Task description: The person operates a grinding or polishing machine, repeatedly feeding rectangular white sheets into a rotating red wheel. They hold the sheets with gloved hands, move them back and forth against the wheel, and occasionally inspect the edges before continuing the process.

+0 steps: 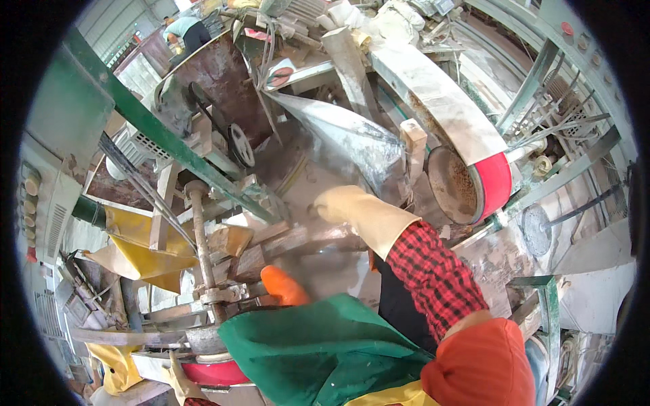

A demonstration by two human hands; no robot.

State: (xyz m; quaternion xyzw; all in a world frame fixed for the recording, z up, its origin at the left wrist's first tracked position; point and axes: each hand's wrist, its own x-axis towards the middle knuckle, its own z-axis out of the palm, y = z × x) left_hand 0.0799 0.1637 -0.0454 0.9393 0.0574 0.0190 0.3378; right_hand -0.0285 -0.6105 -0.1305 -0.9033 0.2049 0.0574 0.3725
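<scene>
My right hand (345,208), in a cream rubber glove below a red-and-black checked sleeve, reaches forward over a wet, dusty grey-brown surface (308,186). Its fingers are curled closed; what they hold, if anything, is hidden. Low on the left, my left hand (179,380) wears a matching glove beside a white panel (150,367) and a red band (215,373). That glove shows narrow and edge-on, so its grip is unclear. A green apron (318,338) hangs between my arms. An orange rounded tip, perhaps a boot toe (283,285), shows past it.
Right of my right hand stands a belt wheel with a red rim (494,184) under a long white guard (447,98). A green bar (162,145) slants across the left, near a black pulley (240,145). Wood blocks (230,240) lie about. Another person (186,32) bends far back.
</scene>
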